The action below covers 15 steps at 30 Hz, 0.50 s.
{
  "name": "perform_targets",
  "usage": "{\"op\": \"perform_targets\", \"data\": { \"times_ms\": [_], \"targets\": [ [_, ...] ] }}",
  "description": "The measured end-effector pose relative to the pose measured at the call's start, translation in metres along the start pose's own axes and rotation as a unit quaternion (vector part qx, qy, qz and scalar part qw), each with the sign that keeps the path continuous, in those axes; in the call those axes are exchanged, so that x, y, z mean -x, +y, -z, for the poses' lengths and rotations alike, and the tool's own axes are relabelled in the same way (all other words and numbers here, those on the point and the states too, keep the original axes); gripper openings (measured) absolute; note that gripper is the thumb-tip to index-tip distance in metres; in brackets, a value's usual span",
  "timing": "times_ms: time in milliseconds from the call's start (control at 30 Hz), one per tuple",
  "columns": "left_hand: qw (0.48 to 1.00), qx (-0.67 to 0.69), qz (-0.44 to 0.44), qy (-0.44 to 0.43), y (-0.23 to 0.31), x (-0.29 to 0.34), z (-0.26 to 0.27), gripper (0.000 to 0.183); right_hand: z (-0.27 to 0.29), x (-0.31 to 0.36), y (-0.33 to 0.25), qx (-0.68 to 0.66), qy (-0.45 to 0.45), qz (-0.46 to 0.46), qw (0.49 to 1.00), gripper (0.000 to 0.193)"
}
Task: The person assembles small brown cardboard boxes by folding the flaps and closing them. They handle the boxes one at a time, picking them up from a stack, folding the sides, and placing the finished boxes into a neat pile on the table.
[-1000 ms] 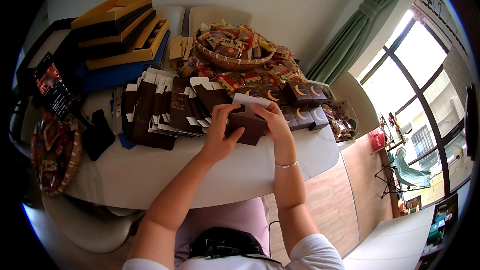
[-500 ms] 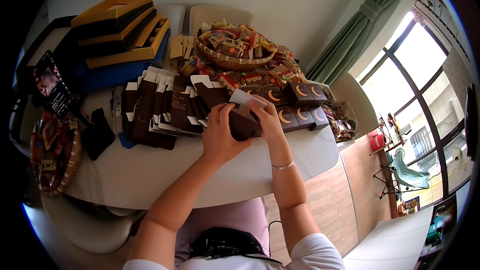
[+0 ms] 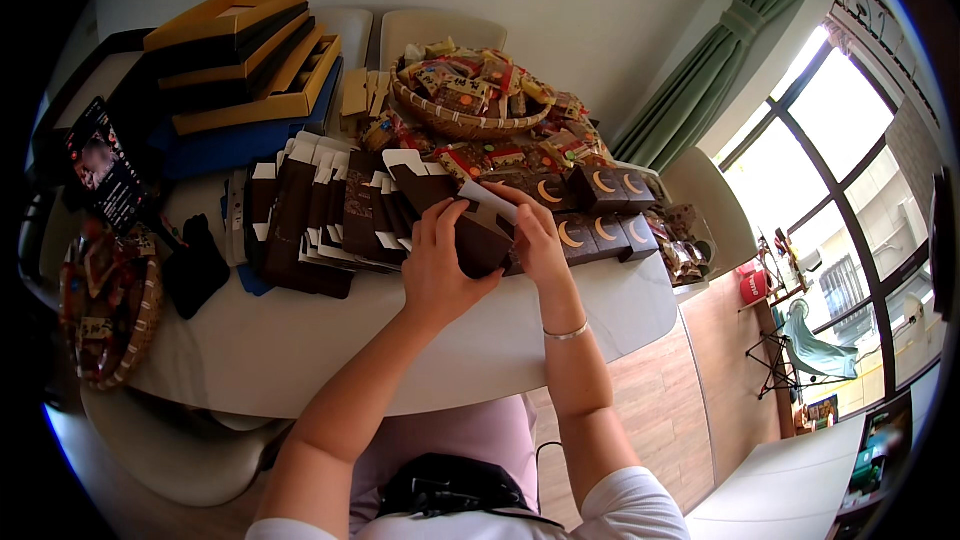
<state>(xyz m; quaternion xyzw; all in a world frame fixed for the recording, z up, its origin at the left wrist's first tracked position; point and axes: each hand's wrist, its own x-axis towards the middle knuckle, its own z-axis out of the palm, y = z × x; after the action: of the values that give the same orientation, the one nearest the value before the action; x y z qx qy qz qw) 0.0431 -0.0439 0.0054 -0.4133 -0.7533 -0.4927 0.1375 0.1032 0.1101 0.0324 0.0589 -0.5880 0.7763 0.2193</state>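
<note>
Since half a second ago, tipped the white flap (image 3: 488,199) lower and more edge-on, partly covered from its right. Since a full second ago, also turned the dark brown box (image 3: 483,252), with its near corner now drawn in between the hands.

Taking that box as the clock's centre: curling the left fingers (image 3: 428,230) round its nine o'clock side, spread from the thumb by the box itself and holding firmly, thumb along the six o'clock edge. Bending the right fingers (image 3: 532,225) at two o'clock, close together and laid against the white flap; with the thumb largely hidden, unclear whether pinching or only pressing. Unclear, too, whether holding the box clear of the tabletop (image 3: 270,350) or resting it there.

Farther out, left to right: with a snack basket (image 3: 148,325) at half past eight, a lit phone (image 3: 105,175) just past nine, stacked gold-and-black trays (image 3: 190,37) at ten, flat brown cartons (image 3: 290,215) near nine, a heaped wicker basket (image 3: 470,128) at twelve, and crescent-marked boxes (image 3: 600,195) between two and three.
</note>
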Motion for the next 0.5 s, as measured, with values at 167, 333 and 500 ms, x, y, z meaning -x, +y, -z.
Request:
{"op": "perform_targets", "data": {
  "times_ms": [167,333,500],
  "targets": [
    [1.000,-0.008,0.009,-0.009,0.001,-0.001,0.000,0.097,0.002,-0.001,-0.002,0.004,0.011,-0.033,0.999,0.036],
    [1.000,-0.003,0.016,-0.011,0.000,-0.001,0.000,0.104,0.004,-0.002,0.006,0.090,0.010,0.013,0.996,0.030],
    [1.000,-0.018,0.007,0.003,-0.001,-0.001,-0.001,0.110,0.005,-0.003,0.011,0.139,0.001,0.028,0.990,0.031]
  ]
}}
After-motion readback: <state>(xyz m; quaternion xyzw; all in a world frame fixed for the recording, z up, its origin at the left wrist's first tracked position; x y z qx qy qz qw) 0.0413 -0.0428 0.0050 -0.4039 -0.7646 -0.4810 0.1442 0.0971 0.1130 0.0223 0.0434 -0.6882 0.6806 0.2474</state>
